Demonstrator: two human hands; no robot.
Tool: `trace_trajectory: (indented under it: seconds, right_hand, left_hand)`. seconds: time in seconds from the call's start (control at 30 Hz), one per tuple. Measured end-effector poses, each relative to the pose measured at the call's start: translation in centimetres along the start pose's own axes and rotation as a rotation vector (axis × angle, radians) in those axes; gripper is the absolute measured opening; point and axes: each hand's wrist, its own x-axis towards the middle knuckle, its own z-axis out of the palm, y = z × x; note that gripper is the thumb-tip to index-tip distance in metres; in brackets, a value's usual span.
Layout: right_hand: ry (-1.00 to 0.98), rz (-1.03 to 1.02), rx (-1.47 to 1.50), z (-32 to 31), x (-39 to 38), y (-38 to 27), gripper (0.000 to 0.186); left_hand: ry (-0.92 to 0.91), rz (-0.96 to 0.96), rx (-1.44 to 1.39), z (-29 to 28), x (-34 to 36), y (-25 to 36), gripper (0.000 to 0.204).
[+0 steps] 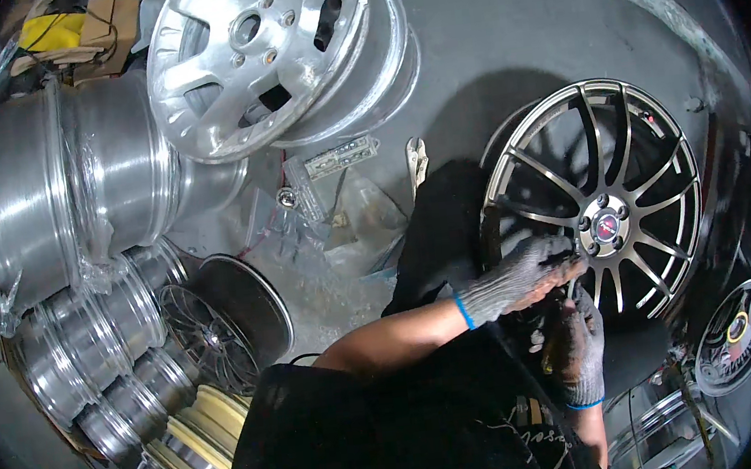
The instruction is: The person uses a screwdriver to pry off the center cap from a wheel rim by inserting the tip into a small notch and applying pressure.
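A bronze-grey multi-spoke car wheel (603, 192) with a red centre cap stands tilted in front of me on the right. My left hand (534, 278), in a grey glove with a blue cuff, reaches across to its lower spokes near the hub. The fingers are closed, with bare fingertips pinched around something small and dark. Just below, my right hand (582, 350) wears a similar glove and is closed too, thumb upward. A thin piece shows between both hands, but I cannot tell what it is.
Two stacked silver wheels (249, 74) stand at the top. Large wheel barrels (59, 185), a dark spoked wheel (221, 329) and yellow-edged rims (196, 446) crowd the left. Locking pliers (417, 161) and clear plastic bags (359, 209) lie on the floor. A mesh wheel (734, 339) stands right.
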Motion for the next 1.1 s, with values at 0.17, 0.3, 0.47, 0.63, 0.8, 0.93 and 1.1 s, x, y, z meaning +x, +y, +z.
trace_trajectory:
  seconds: [0.17,0.3,0.47,0.63,0.8,0.93,1.1]
  right_hand:
    - [0.125,-0.073,-0.079,-3.0,-1.4,0.8,0.052]
    - [0.256,-0.229,-0.149,-5.1,-1.1,2.8,0.052]
    - [0.396,-0.150,-0.311,-6.8,-0.4,2.7,0.050]
    - [0.359,-0.011,0.027,-6.9,0.1,2.0,0.052]
    - [0.383,-0.047,0.061,-7.3,1.1,1.9,0.063]
    - [0.393,-0.101,0.261,-7.8,1.6,0.7,0.066]
    - [0.458,-0.050,0.186,-8.7,1.4,-1.7,0.062]
  left_hand:
    - [0.067,-0.186,0.019,-0.7,4.9,-1.4,0.042]
    - [0.123,-0.214,0.211,1.3,6.7,-2.0,0.039]
    - [0.008,-0.156,0.443,2.2,7.9,-2.1,0.035]
    - [0.073,-0.210,0.358,0.6,8.3,-3.5,0.039]
    - [0.109,-0.323,-0.026,-2.0,9.7,-6.9,0.032]
    - [0.117,-0.402,-0.324,-3.8,11.4,-8.7,0.033]
    - [0.130,-0.379,0.049,-4.5,12.9,-9.7,0.040]
